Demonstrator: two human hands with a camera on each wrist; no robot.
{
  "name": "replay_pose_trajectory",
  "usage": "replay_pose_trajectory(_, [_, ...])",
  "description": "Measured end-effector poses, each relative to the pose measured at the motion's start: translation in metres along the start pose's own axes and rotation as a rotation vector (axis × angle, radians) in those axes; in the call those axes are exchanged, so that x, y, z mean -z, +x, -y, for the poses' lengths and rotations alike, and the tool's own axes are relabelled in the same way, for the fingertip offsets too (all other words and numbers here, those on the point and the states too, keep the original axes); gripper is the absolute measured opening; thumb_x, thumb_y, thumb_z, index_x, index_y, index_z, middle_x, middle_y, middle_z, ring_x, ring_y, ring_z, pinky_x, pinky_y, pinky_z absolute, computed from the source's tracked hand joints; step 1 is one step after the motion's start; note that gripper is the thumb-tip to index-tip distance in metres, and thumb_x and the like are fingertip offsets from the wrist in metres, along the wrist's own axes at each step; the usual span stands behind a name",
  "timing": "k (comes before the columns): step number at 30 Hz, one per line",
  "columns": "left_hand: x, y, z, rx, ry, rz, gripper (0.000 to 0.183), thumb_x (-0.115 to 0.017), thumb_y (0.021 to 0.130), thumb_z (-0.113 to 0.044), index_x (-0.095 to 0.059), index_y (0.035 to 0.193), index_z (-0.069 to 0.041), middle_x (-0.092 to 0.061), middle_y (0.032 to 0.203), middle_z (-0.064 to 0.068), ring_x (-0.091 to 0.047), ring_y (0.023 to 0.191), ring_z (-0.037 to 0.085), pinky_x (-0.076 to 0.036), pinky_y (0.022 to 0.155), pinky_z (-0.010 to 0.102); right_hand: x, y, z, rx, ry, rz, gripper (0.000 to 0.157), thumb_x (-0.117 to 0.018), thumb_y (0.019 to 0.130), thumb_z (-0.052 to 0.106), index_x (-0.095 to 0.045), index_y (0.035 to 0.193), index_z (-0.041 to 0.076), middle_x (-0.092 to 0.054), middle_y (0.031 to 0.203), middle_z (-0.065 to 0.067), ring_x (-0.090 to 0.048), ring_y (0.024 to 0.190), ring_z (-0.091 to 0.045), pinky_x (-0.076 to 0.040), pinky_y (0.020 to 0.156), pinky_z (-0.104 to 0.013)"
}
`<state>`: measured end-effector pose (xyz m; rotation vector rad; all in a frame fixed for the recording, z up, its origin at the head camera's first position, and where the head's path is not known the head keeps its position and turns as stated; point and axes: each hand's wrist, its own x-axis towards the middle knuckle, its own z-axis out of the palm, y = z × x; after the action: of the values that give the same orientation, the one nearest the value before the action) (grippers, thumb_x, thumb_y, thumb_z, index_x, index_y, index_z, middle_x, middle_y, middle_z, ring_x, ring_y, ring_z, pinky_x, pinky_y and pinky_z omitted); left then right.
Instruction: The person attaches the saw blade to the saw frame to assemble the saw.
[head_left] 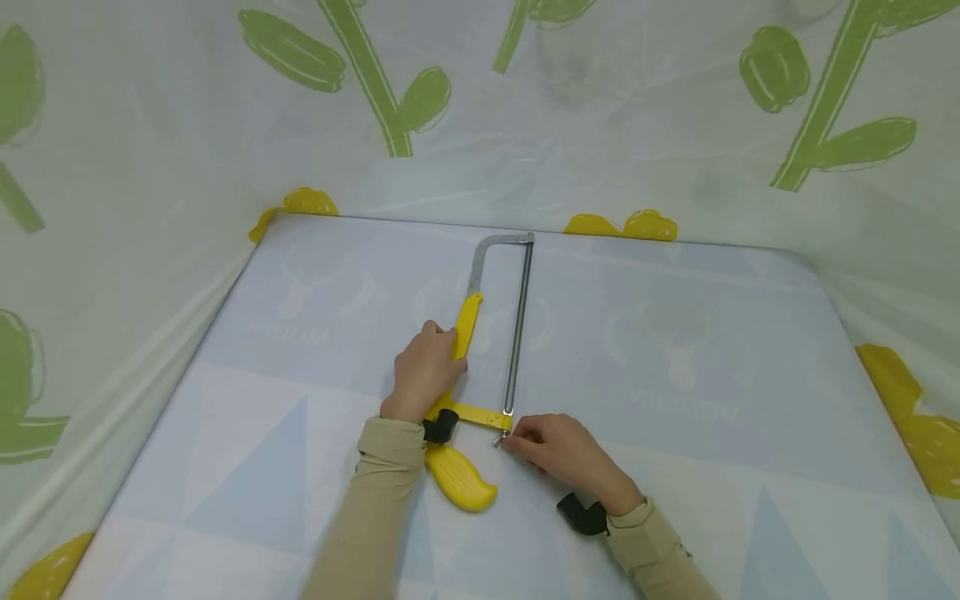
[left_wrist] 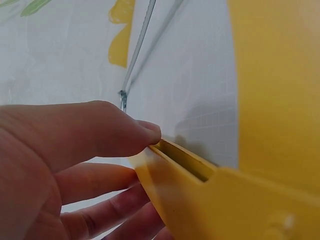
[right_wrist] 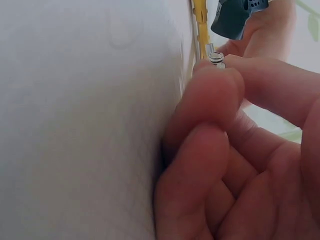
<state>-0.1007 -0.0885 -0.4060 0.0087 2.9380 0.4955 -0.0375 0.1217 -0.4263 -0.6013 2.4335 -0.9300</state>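
Observation:
A hacksaw (head_left: 468,321) lies on the table, its yellow frame ending in a grey metal bow at the far end. On its right side runs the long thin blade (head_left: 519,333), and the yellow handle (head_left: 461,479) points toward me. My left hand (head_left: 423,367) grips the frame's back; in the left wrist view its thumb presses the edge of the slotted yellow channel (left_wrist: 187,167), fingers beneath. With thumb and curled fingers, my right hand (head_left: 566,450) pinches the small metal wing nut (head_left: 499,439) at the blade's near end. Those fingertips partly hide the nut in the right wrist view.
Pale patterned cloth with blue triangles covers the table (head_left: 720,375). Behind and around it hangs a white sheet (head_left: 637,125) with green leaves and yellow flowers. A black wrist camera (head_left: 585,514) sits beside my right wrist, another (head_left: 441,426) at my left.

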Motion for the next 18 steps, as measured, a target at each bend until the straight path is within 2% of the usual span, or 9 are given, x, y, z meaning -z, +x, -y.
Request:
replay_pose_trajectory(5, [-0.0004, -0.0002, -0.0005, 0.015, -0.003, 0.012, 0.049, -0.061, 0.081, -0.027, -0.052, 0.127, -0.013, -0.048, 0.112, 0.010, -0.052, 0.082, 0.022, -0.043, 0.053, 0.033, -0.0008, 0.0003, -0.0021, -0.006, -0.009, -0.017, 0.024, -0.056, 0.084, 0.044, -0.057, 0.072, 0.023, -0.044, 0.048, 0.009, -0.041, 0.042, -0.007, -0.032, 0.044, -0.023])
replay_pose_trajectory(18, [0.0014, -0.0021, -0.0032, 0.017, 0.001, 0.010, 0.048, -0.063, 0.081, -0.027, -0.053, 0.125, -0.011, -0.049, 0.111, 0.011, -0.051, 0.080, 0.021, -0.044, 0.053, 0.032, -0.0007, -0.0002, -0.0026, 0.008, 0.004, -0.026, 0.026, -0.055, 0.085, 0.043, -0.057, 0.071, 0.021, -0.045, 0.048, 0.010, -0.042, 0.041, -0.007, -0.033, 0.043, -0.023])
